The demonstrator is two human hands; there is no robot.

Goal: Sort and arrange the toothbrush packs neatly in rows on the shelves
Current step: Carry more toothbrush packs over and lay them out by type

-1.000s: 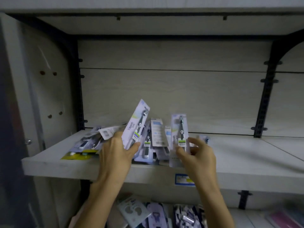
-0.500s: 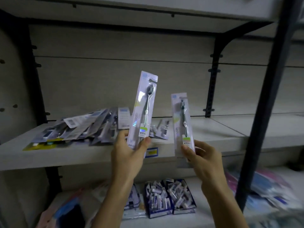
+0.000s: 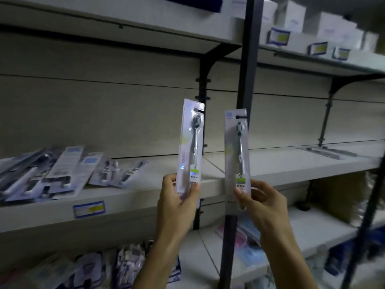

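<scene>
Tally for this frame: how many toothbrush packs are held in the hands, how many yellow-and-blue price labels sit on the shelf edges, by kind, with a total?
Clear blister toothbrush packs held upright: 2, one in the left hand, one in the right hand
Yellow-and-blue price labels on shelf edges: 4
Total: 6

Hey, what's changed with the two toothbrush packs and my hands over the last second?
The left hand and right hand lifted one pack each off the pile on the shelf and carried them up and to the right of it. The left pack and right pack now stand upright, side by side, in front of the shelf. Each hand's grip on its pack's lower end stayed the same; the pile stayed put.
</scene>
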